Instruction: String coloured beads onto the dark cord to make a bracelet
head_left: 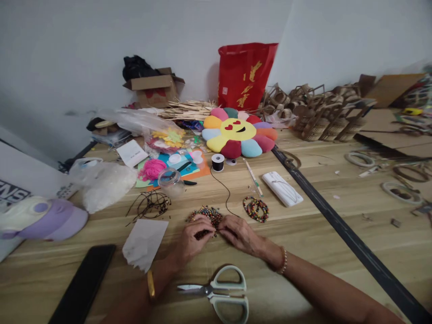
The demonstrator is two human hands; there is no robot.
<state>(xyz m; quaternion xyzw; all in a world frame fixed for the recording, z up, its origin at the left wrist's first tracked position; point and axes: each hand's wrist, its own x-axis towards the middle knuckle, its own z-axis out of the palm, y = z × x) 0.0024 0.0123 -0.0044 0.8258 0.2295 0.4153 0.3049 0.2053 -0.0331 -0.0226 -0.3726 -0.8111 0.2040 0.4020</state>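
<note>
**Two hands meet over a heap of coloured beads**

Head view: the left hand (192,237) and right hand (240,234) rest on the wooden table (337,252), fingertips together at the near edge of the bead pile (207,214). Both hands have their fingers curled and pinched around something small; what exactly they grip is too small to tell. A thin black cord (227,191) runs from the hands up to a black thread spool (218,162). Finished bead bracelets (255,209) lie just right of the pile. Scissors (221,292) lie near the wrists, blades closed. A flower cushion (239,132) sits well behind.
</note>
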